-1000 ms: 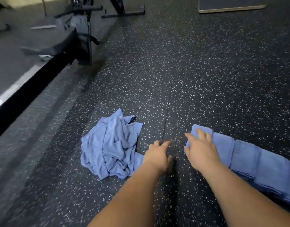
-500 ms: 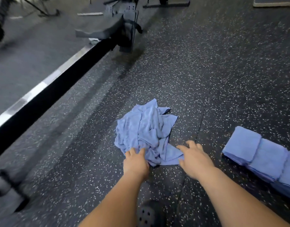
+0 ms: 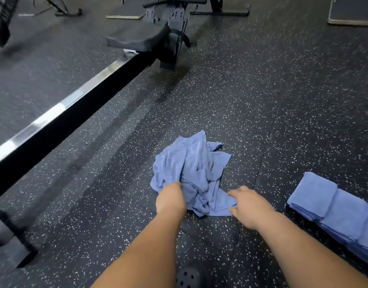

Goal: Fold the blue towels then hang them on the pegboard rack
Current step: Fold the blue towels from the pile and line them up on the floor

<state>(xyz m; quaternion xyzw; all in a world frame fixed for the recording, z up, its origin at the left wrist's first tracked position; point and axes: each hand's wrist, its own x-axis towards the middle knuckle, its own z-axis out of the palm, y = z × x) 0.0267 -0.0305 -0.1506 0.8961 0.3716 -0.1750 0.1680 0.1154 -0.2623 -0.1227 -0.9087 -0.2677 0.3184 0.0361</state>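
Note:
A crumpled heap of blue towels (image 3: 191, 169) lies on the speckled black floor in the middle of the view. My left hand (image 3: 171, 199) digs its fingers into the heap's near left side and grips the cloth. My right hand (image 3: 249, 205) lies on the flat near right corner of the heap, fingers spread over the cloth. A row of folded blue towels (image 3: 332, 210) lies to the right, apart from both hands. No pegboard rack shows in this view.
A rowing machine with a black seat (image 3: 137, 38) and a long metal rail (image 3: 60, 113) runs diagonally on the left. A mat (image 3: 353, 15) lies at the far right. A black perforated shoe (image 3: 188, 277) shows at the bottom edge.
My right hand left the folded towels and moved left to the crumpled heap. My left hand moved onto the heap and took hold of it. The view swung left.

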